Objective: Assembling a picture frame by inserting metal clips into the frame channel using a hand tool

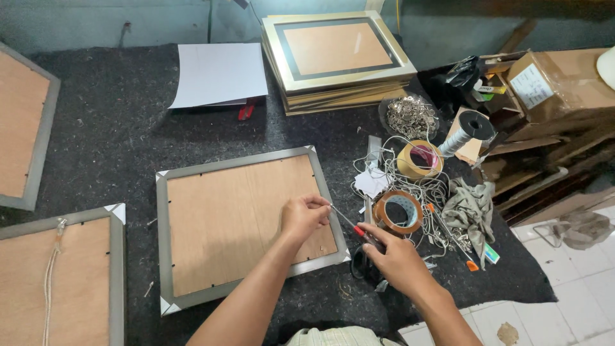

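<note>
Frames at the left edge (25, 128), (61, 282): two frames face down on the dark felt table cover (115, 128), backing boards up; the nearer one carries a hanging cord.

Centre frame (246, 224): silver-grey, face down, brown backing board up, just ahead of the person. Its long axis runs left to right, tilted slightly so the right end sits farther from the person. White corner guards on at least three corners.

Left hand (302, 214): rests on the backing board near the frame's right rail, thumb and forefinger pinched narrow on something small at the screwdriver's tip; probably a screw or hanger fitting, though it is too small to tell.

Screwdriver (349, 224): red handle, thin shaft. Long axis diagonal, tip pointing up-left toward the left hand's pinch, handle down-right.

Right hand (397, 256): closed around the screwdriver's handle, just off the frame's right edge.

Handling note: the step looks best done with the shaft kept square to the fitting, the pinch steadying the tip, pressure light so the thin board does not split and the tip does not skid onto the rail.

Right of the hands: tape rolls (398, 211), tangled white cord (429, 192), a grey rag (471, 205), a dish of small metal hangers (410, 116). Behind: a stack of gold frames (336, 57), white sheets (221, 74).
</note>
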